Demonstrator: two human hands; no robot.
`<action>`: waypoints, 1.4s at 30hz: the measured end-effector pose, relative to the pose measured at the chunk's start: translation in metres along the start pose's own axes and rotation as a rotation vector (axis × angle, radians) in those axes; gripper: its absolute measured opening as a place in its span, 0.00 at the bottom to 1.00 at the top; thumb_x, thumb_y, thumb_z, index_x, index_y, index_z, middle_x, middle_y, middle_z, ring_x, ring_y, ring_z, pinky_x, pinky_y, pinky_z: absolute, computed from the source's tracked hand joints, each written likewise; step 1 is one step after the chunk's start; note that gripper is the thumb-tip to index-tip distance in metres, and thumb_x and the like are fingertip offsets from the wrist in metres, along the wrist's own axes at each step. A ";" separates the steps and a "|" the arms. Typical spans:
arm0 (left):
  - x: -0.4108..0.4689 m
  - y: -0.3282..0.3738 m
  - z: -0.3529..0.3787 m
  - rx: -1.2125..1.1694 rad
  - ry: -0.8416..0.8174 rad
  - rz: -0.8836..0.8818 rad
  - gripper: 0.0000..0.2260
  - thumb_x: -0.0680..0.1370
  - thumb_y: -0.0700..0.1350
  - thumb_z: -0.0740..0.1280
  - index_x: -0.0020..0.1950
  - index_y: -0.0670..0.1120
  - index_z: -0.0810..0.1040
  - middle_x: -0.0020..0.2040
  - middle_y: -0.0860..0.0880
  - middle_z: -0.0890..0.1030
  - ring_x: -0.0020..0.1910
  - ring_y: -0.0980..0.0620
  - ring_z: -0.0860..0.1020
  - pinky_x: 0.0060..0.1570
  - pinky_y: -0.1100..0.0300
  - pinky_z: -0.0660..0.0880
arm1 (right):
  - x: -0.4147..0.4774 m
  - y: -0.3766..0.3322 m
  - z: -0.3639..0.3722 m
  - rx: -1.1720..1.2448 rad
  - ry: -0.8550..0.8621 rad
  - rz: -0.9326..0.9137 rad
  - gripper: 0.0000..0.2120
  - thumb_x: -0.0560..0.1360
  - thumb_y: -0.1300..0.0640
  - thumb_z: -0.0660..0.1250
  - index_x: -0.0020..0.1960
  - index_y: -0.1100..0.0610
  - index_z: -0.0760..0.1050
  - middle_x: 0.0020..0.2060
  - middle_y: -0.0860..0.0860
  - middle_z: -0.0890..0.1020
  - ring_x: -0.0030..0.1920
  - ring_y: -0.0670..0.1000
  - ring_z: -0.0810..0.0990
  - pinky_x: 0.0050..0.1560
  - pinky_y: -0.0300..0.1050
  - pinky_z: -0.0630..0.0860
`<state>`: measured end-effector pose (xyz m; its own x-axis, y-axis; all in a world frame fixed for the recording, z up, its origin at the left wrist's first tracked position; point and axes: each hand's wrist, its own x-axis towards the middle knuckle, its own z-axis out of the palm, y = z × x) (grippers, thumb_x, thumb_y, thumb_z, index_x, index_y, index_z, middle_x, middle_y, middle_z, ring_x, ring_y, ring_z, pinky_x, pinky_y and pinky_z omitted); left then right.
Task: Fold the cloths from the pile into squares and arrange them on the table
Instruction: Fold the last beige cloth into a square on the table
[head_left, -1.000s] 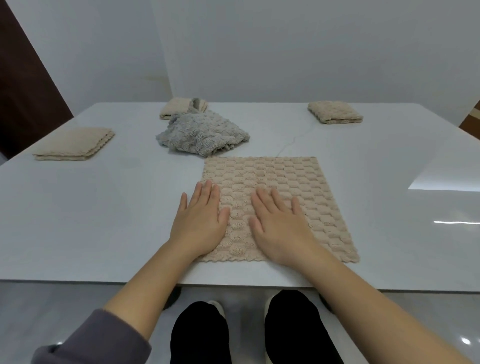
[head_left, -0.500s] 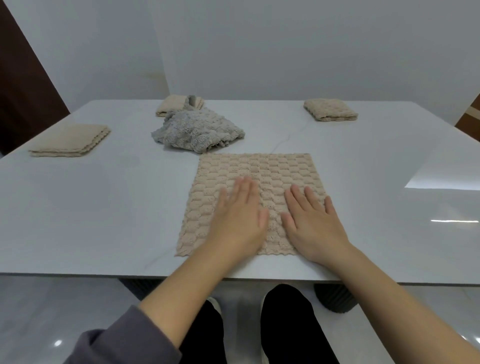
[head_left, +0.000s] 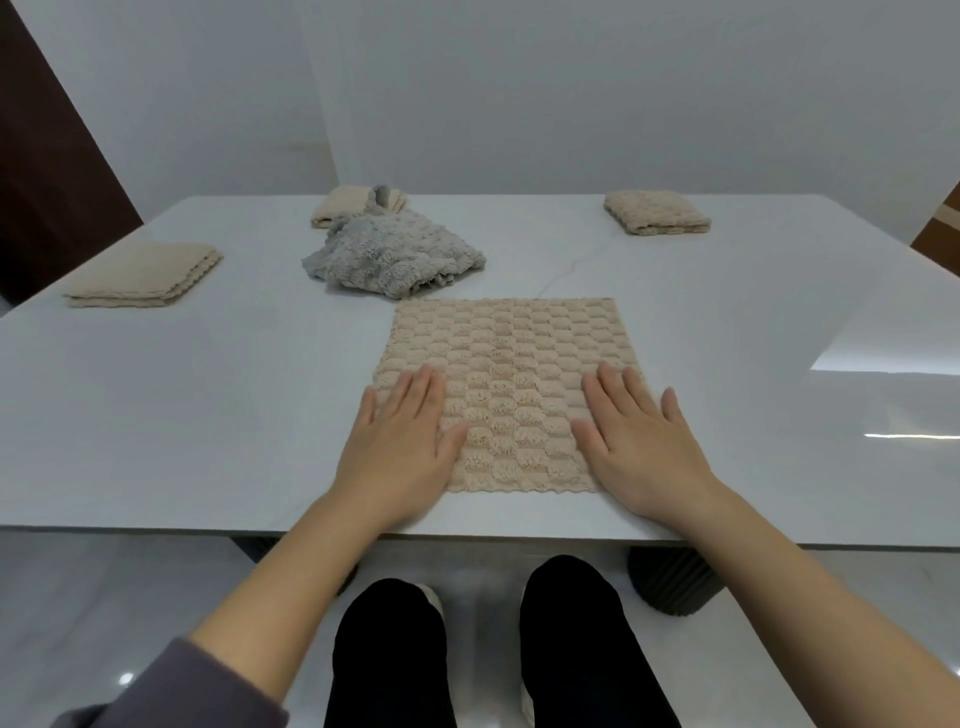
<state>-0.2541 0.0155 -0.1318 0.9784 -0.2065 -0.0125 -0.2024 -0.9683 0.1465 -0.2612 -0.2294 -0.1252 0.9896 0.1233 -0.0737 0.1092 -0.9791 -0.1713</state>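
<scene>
A beige waffle-textured cloth (head_left: 511, 364) lies spread flat on the white table (head_left: 208, 389), near its front edge. My left hand (head_left: 402, 441) presses flat on the cloth's near left corner, fingers straight. My right hand (head_left: 636, 441) presses flat on its near right side, fingers spread. A crumpled grey cloth (head_left: 389, 254) sits just behind the flat one. Three folded beige squares lie on the table: one at the left (head_left: 143, 273), one at the back (head_left: 337, 202) partly hidden by the grey cloth, one at the back right (head_left: 657, 210).
The table's front edge runs just under my wrists. A dark ribbed table base (head_left: 670, 582) stands below on the right. My legs in black trousers (head_left: 478, 649) are under the edge. White walls rise behind the table.
My hands have slid apart along the cloth's near part, the left toward the left corner, the right toward the right edge. The cloth lies flatter and squarer.
</scene>
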 end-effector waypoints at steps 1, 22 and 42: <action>-0.002 -0.005 -0.001 -0.005 0.004 0.017 0.30 0.81 0.61 0.42 0.79 0.48 0.39 0.79 0.53 0.38 0.77 0.56 0.37 0.75 0.49 0.36 | -0.002 0.002 0.000 -0.001 -0.001 -0.005 0.30 0.82 0.42 0.40 0.80 0.53 0.39 0.79 0.48 0.40 0.78 0.51 0.37 0.76 0.58 0.37; -0.019 -0.024 -0.016 -0.213 0.324 0.303 0.12 0.77 0.59 0.54 0.43 0.53 0.70 0.37 0.59 0.75 0.36 0.57 0.72 0.36 0.58 0.72 | -0.011 -0.029 0.000 0.149 0.310 -0.404 0.18 0.69 0.55 0.67 0.59 0.51 0.71 0.50 0.45 0.78 0.50 0.50 0.76 0.48 0.48 0.72; -0.023 -0.056 -0.039 -0.958 0.281 -0.100 0.05 0.77 0.41 0.68 0.43 0.48 0.82 0.32 0.56 0.81 0.30 0.61 0.75 0.31 0.71 0.70 | -0.001 0.055 -0.044 1.129 0.107 -0.050 0.05 0.76 0.63 0.67 0.43 0.59 0.79 0.34 0.53 0.79 0.35 0.49 0.76 0.35 0.36 0.76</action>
<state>-0.2635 0.0800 -0.1016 0.9886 0.0301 0.1477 -0.1203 -0.4326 0.8935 -0.2521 -0.2903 -0.0912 0.9953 0.0907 0.0332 0.0559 -0.2612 -0.9637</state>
